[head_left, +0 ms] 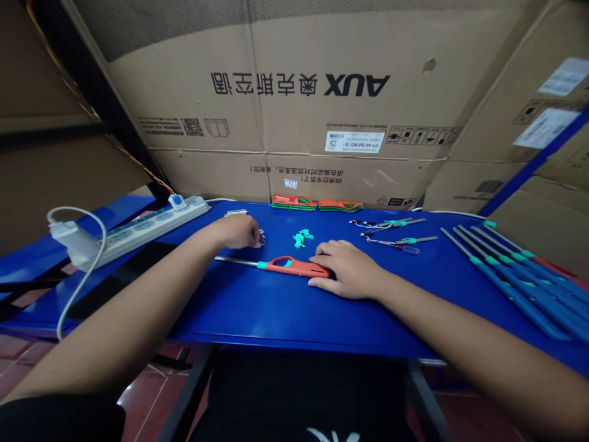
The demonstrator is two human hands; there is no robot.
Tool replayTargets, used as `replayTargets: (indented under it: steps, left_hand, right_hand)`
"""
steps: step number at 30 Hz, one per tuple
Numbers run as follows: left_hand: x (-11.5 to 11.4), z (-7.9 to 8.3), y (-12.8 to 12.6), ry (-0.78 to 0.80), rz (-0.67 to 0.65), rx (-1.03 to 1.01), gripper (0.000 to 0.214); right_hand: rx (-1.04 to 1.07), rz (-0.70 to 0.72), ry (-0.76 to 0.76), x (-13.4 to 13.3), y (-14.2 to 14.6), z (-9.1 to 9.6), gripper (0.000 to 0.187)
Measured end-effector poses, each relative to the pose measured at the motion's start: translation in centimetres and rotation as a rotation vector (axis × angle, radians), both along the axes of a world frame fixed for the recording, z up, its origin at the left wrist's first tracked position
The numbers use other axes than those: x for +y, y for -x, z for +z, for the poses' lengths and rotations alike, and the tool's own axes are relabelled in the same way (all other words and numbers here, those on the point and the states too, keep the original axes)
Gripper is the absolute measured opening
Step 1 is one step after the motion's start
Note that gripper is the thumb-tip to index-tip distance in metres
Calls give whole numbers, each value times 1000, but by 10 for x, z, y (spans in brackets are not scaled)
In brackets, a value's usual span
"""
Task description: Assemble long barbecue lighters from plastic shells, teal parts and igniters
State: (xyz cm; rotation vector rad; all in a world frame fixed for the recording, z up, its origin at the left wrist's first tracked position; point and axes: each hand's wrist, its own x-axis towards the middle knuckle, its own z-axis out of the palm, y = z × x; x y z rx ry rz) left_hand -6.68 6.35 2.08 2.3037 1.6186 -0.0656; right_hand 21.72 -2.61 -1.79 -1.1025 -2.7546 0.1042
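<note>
An orange long-nosed gas lighter [299, 268] lies across the blue table, its metal tube pointing left. My right hand [347, 270] grips the handle's right end between thumb and fingers. My left hand [239, 232] is closed, fingertips down at a small pile of tiny metal parts [262, 238]; whatever is between them is hidden. Several loose mint-green plastic pieces [301, 238] lie just beyond the lighter. Orange and green handle shells [294, 201] are stacked against the cardboard at the back.
Wired metal-tube assemblies [396, 224] lie at the back right. Several blue-handled lighters [519, 276] line the right side. A white power strip [142, 230] with a plugged-in cable and a dark flat object [122, 276] occupy the left. A large cardboard sheet [285, 116] stands behind the table [276, 319].
</note>
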Motion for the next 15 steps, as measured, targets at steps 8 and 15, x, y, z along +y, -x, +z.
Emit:
replayTargets:
  steps: [8, 15]
  left_hand:
    - [-4, 4, 1, 71, -55, -70, 17]
    - [-52, -3, -48, 442, -164, -760, 37]
  right_hand:
    - [125, -27, -68, 6, -12, 3, 46]
    - [392, 5, -305, -8, 0, 5, 21]
